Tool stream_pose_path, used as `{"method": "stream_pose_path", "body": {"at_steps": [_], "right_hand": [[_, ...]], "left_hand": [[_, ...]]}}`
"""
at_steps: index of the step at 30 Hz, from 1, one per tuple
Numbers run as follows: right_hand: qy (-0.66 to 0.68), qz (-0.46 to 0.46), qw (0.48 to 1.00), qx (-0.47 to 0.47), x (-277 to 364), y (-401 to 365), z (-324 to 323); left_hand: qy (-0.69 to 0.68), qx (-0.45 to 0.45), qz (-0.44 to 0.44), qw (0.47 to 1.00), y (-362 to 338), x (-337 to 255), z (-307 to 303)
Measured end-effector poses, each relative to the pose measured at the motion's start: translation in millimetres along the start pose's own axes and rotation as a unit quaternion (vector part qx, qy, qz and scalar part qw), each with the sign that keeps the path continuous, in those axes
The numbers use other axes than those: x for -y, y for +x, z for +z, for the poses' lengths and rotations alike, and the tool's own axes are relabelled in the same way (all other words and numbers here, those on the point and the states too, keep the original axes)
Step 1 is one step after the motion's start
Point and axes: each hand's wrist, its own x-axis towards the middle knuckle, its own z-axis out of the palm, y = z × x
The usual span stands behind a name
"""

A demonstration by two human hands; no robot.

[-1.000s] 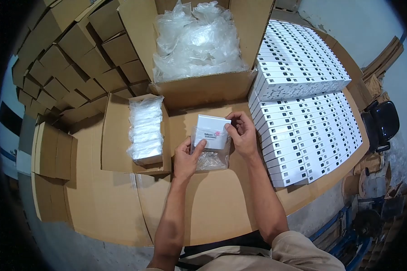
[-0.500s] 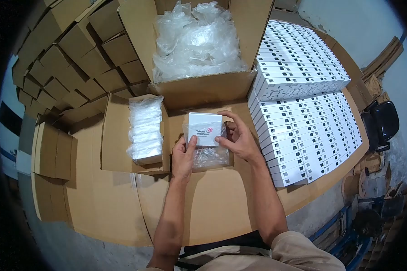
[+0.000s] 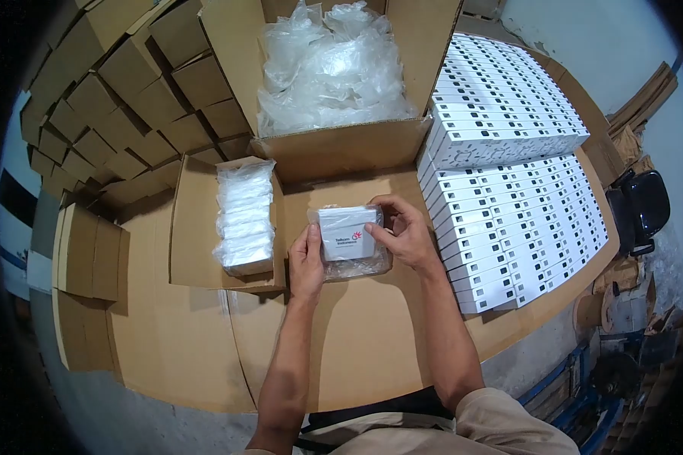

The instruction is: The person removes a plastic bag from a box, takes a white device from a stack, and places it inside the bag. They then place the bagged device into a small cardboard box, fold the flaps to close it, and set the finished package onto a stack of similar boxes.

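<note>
Between my hands is a small white box (image 3: 345,233) with a red logo and the words "Telkom Indonesia", inside a clear plastic bag (image 3: 357,268). The film reaches the box's far edge, and its slack part lies crumpled at the near side. My left hand (image 3: 306,265) grips the left edge, thumb along the side. At the upper right corner, my right hand (image 3: 408,233) pinches box and film, its thumb on the front face. Left of my hands, an open carton (image 3: 184,235) holds a row of bagged white boxes (image 3: 244,216).
Behind my hands stands a large carton (image 3: 341,144) full of clear plastic bags (image 3: 330,72). Stacked white boxes (image 3: 508,220) line the right side of the cardboard-covered table (image 3: 368,341). Many brown cartons (image 3: 136,83) are piled at the far left. A black chair (image 3: 645,205) stands beyond the right edge.
The white box has moved down into the bag, whose edge now lies near the box's top. My right thumb has shifted up the face, and my left thumb now rests along the side.
</note>
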Motion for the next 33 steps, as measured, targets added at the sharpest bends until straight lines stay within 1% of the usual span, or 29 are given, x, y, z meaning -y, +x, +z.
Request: {"method": "stream_pose_path", "body": {"at_steps": [3,6,9,12,15,18,21,24,27,30,33], "right_hand": [[-0.015,-0.033,0.999,-0.007,-9.4,1.4,-2.5],[-0.019,-0.025,0.999,-0.011,-6.9,-0.1,-3.8],[0.011,-0.027,0.999,-0.013,-7.1,0.2,-3.2],[0.012,-0.023,0.999,-0.018,-5.5,0.8,-2.4],[0.012,-0.013,0.999,-0.035,-0.9,-0.3,-1.1],[-0.008,-0.013,0.999,-0.036,1.2,-1.1,-1.8],[-0.027,-0.052,0.998,-0.03,-1.5,0.1,-2.8],[-0.016,-0.059,0.998,-0.028,0.6,-0.1,-3.7],[0.041,-0.062,0.997,-0.03,0.6,-0.2,-4.2],[0.101,0.023,0.994,-0.045,5.8,-3.5,-2.9],[0.086,0.059,0.994,-0.036,0.1,-3.1,-1.9]], "left_hand": [[0.011,-0.003,0.014,1.0,-0.9,-2.5,2.7],[0.039,-0.012,0.009,0.999,0.0,-2.2,1.7],[0.016,0.007,0.007,1.0,-2.2,-8.1,4.6],[0.01,0.014,0.017,1.0,-1.5,-7.4,5.2],[0.011,0.003,0.015,1.0,-1.2,-5.3,3.9],[0.01,0.014,0.042,0.999,-1.9,-6.9,4.5],[-0.002,0.015,0.038,0.999,-3.9,-11.5,6.2],[0.014,0.018,0.041,0.999,-4.3,-13.0,6.8],[0.018,0.027,0.042,0.999,-6.5,-17.3,8.6],[0.044,0.029,0.05,0.997,-8.8,-23.1,12.1],[0.012,0.029,0.063,0.997,-6.3,-16.8,10.1]]}}
